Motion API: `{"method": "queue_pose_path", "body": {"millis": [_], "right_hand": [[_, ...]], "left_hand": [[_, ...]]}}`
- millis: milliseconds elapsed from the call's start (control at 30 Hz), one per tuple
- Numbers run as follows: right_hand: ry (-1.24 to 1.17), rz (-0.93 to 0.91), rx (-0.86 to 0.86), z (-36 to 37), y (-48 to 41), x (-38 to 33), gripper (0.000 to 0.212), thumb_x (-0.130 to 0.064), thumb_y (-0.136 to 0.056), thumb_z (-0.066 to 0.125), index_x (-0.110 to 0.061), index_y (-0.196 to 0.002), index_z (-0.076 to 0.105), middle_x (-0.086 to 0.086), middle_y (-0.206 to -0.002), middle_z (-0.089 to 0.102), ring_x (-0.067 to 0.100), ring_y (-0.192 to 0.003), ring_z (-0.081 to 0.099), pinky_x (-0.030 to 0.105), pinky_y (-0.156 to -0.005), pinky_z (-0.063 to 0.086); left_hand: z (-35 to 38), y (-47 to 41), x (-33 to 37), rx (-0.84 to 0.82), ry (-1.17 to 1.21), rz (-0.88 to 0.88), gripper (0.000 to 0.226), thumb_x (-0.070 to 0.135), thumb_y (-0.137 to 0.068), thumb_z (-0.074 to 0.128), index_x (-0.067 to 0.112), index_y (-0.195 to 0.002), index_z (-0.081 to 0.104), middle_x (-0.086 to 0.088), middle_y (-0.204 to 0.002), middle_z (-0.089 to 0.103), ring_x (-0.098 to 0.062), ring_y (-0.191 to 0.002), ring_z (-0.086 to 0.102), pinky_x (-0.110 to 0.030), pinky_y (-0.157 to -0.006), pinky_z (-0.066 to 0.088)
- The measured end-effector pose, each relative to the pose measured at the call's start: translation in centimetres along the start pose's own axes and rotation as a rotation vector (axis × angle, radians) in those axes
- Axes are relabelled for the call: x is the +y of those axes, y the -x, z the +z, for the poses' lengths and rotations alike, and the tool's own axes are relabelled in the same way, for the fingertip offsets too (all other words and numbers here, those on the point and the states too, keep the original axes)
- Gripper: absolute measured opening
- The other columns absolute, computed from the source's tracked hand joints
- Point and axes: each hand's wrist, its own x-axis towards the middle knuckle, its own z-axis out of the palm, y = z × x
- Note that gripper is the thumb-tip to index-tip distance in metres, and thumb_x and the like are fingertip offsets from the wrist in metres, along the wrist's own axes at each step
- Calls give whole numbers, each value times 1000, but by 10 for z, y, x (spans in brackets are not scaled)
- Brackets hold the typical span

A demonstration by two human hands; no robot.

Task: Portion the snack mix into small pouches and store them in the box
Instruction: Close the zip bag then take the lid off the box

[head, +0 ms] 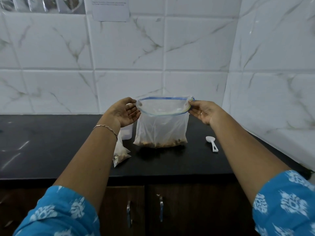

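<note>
A large clear zip bag [161, 128] with a blue zip strip stands upright on the black counter, its mouth spread wide. Brown snack mix lies in its bottom. My left hand [125, 112] pinches the bag's left top corner and my right hand [203, 111] pinches the right top corner. A small filled pouch [120, 153] of snack mix lies on the counter under my left forearm. A clear plastic box [127, 132] stands behind my left hand, mostly hidden. A white plastic spoon [212, 143] lies to the right of the bag.
The black counter [51, 147] runs left to right, with marble-tiled walls behind and at the right. Dark cabinet doors with metal handles [161, 208] are below the counter's front edge. A paper sheet [109, 8] hangs on the wall.
</note>
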Motion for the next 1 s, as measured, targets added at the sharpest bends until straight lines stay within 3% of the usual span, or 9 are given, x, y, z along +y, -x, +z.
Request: {"method": "queue_pose_path", "body": {"millis": [100,200,300,433,533,667,800,900,1000], "right_hand": [[16,-32,40,1,0,0,7,-2,-89,65,-7,-85,61,4,-71,68,10,-53,66,19,-48,55],[30,-52,69,3,0,0,5,-2,-89,64,-6,-93,63,6,-79,66,11,-61,65,18,-46,52],[71,-80,99,5,0,-2,17,0,-88,63,-5,-104,63,7,-77,64,8,-51,61,16,-43,49],[231,-128,186,8,2,-7,12,9,-83,62,0,-90,62,10,-74,57,12,-45,56,14,-37,45],[331,-154,235,8,-1,-10,20,12,-80,61,-5,-72,56,12,-72,57,16,-43,61,16,-33,38],[538,-238,359,4,-5,-17,18,11,-67,60,-5,-72,65,12,-71,63,17,-44,50,20,-40,37],[729,-338,360,8,-5,-20,24,7,-69,58,-12,-80,70,1,-82,66,18,-76,61,26,-68,53],[909,-359,314,8,-6,-20,30,3,-74,56,-14,-92,73,0,-87,63,21,-85,62,32,-82,56],[1007,-298,236,10,-7,-25,29,0,-74,57,-9,-97,72,4,-83,57,23,-73,55,29,-66,49]], "left_hand": [[0,0,0,-27,9,-2,14,19,-86,61,7,-94,64,-5,-83,64,-17,-77,60,-26,-78,53],[-2,-1,-1,-24,-5,20,11,13,-88,63,7,-98,61,-6,-91,67,-18,-76,62,-25,-67,58],[-4,-4,1,17,-18,52,9,6,-88,65,7,-96,61,-8,-92,66,-17,-76,63,-24,-62,60],[0,-8,5,150,-77,150,23,-5,-81,71,10,-84,54,-7,-67,66,-15,-60,68,-25,-57,60],[6,-13,8,249,-265,265,36,-14,-75,71,10,-64,46,-9,-63,57,-16,-47,62,-21,-49,55],[9,-21,13,416,-588,386,29,-15,-72,68,8,-61,54,-13,-61,56,-23,-50,51,-24,-47,43],[18,-26,13,491,-833,534,30,-11,-72,60,17,-60,59,-1,-60,56,-21,-57,52,-28,-62,50],[27,-21,12,490,-1070,663,31,-12,-72,50,16,-66,61,6,-66,57,-19,-68,55,-27,-67,48],[33,-15,15,453,-1242,721,31,-14,-72,47,12,-75,64,0,-79,62,-20,-75,56,-25,-66,43]]}}
